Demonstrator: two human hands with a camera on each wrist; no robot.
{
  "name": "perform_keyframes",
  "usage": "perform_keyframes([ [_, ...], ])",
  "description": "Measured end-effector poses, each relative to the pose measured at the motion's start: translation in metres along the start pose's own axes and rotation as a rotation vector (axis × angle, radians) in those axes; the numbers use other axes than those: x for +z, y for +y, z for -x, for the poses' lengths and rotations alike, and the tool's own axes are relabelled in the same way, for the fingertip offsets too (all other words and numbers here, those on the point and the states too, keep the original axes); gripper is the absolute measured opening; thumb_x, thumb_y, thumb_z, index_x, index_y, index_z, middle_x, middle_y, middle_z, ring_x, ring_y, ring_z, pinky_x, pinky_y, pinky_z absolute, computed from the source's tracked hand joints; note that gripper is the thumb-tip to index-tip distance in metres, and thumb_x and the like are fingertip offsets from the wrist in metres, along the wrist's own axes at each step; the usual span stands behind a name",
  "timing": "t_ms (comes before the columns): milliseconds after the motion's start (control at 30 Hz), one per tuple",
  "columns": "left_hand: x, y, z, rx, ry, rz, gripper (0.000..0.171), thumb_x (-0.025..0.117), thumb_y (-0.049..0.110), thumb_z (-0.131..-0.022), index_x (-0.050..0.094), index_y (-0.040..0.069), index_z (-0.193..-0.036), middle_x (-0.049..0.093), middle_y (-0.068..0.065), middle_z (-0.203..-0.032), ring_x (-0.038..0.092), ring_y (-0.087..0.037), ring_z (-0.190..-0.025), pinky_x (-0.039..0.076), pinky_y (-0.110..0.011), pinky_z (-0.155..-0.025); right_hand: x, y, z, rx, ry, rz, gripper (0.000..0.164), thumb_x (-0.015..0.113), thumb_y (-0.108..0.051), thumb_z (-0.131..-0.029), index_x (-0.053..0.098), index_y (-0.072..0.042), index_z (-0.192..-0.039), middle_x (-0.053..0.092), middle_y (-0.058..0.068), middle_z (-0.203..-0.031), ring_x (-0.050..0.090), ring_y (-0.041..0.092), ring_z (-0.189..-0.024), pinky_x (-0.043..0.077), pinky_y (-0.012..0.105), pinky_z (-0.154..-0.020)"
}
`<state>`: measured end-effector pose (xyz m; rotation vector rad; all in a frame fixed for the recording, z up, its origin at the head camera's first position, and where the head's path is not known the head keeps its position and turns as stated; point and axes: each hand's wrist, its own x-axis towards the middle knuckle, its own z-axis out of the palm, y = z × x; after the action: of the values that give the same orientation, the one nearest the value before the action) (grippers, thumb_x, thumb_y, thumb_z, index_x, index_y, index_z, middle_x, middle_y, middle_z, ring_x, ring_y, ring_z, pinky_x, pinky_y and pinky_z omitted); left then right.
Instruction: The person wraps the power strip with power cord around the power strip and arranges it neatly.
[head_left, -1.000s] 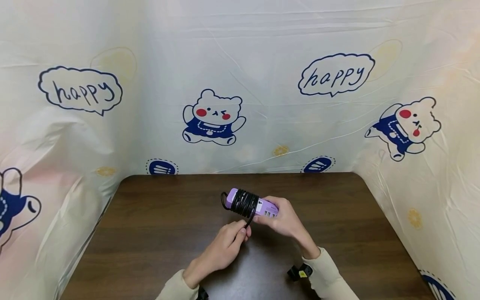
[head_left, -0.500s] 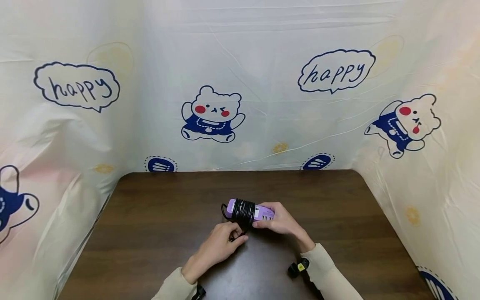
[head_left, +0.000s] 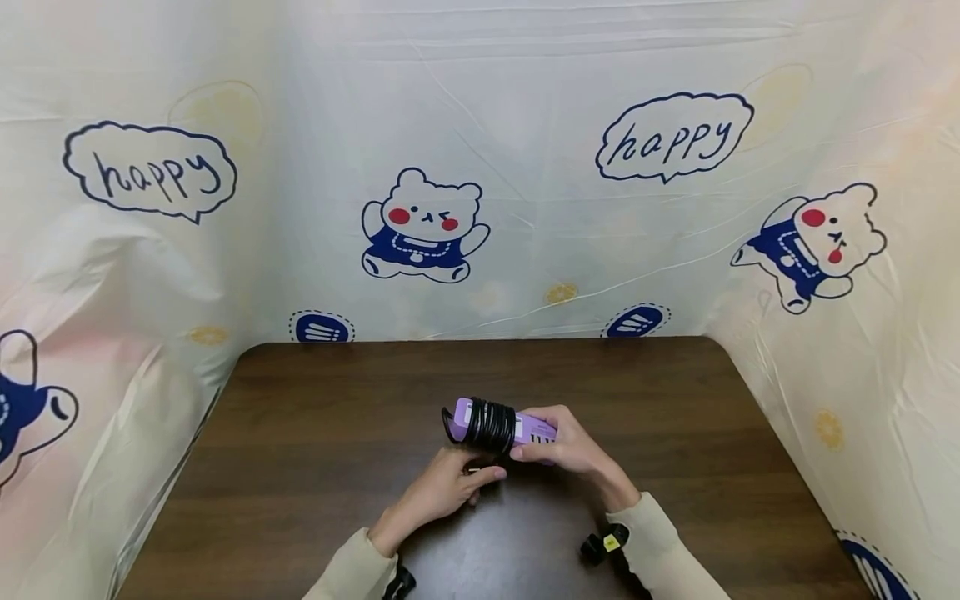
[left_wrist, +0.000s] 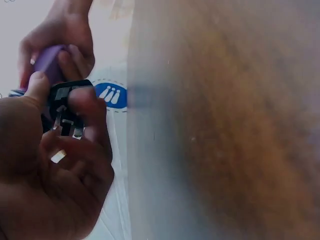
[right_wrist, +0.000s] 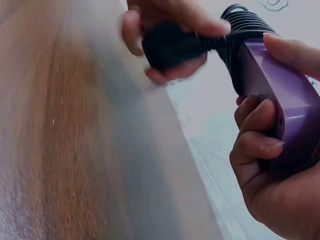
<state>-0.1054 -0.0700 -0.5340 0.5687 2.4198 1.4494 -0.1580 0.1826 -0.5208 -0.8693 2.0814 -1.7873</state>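
A purple power strip (head_left: 534,427) has a black cord (head_left: 491,427) wound in several turns round its left part, with a small loop sticking out at the end. My right hand (head_left: 566,446) grips its right end, thumb on the near side; the right wrist view shows the fingers curled beneath. Just left of and below the coil, my left hand (head_left: 438,483) holds the cord's black plug (right_wrist: 167,46) in its fingers. Metal prongs of that plug (left_wrist: 60,95) point toward the palm in the left wrist view. From the head, the left hand mostly hides the plug.
A dark brown wooden table (head_left: 315,450) lies under both hands. White printed sheeting (head_left: 540,150) encloses its back and sides. A small black camera (head_left: 603,543) sits at the right wrist, another (head_left: 400,583) at the left.
The power strip and right hand have come down slightly and the strip lies more level. My left hand has shifted its fingers on the plug end, its thumb now stretched out to the right.
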Motion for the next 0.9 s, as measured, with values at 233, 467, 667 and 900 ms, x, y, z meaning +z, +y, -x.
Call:
perform_keyframes([
  [233,0.0,-0.011,-0.017,0.078,0.146,0.298,0.04,0.089,0.016,-0.089,0.069,0.007,-0.123,0.078,-0.009,-0.105,0.073,-0.011,-0.091,0.06,-0.031,-0.085,0.002,-0.009,0.002,-0.056,0.032,0.119,0.034,0.087,-0.013,-0.085,0.078,-0.011,-0.118,0.075,0.004,-0.094,0.063,0.007,-0.074,0.053,0.027,-0.061],
  [467,-0.001,-0.022,-0.025,0.307,0.229,0.443,0.053,0.094,-0.005,-0.076,0.071,0.007,-0.122,0.078,-0.005,-0.115,0.073,-0.013,-0.108,0.058,-0.029,-0.096,0.006,-0.012,0.004,-0.067,0.04,0.169,0.04,0.091,-0.016,-0.082,0.078,-0.014,-0.12,0.077,0.004,-0.096,0.064,0.009,-0.075,0.055,0.029,-0.061],
  [667,-0.008,-0.017,-0.029,0.41,0.257,0.366,0.051,0.094,-0.005,-0.076,0.072,0.008,-0.121,0.078,-0.007,-0.112,0.072,-0.011,-0.106,0.058,-0.03,-0.096,0.007,-0.016,0.002,-0.099,0.072,0.163,0.036,0.09,-0.016,-0.082,0.078,-0.014,-0.116,0.076,0.004,-0.093,0.064,0.009,-0.074,0.055,0.029,-0.06],
  [900,-0.007,-0.023,-0.023,0.295,0.303,0.284,0.076,0.101,0.01,-0.071,0.058,0.014,-0.134,0.071,-0.004,-0.123,0.066,-0.012,-0.114,0.051,-0.025,-0.101,0.01,-0.003,0.004,-0.04,0.024,0.102,0.02,0.083,-0.015,-0.09,0.077,-0.015,-0.109,0.069,0.0,-0.082,0.059,0.005,-0.062,0.051,0.028,-0.046],
])
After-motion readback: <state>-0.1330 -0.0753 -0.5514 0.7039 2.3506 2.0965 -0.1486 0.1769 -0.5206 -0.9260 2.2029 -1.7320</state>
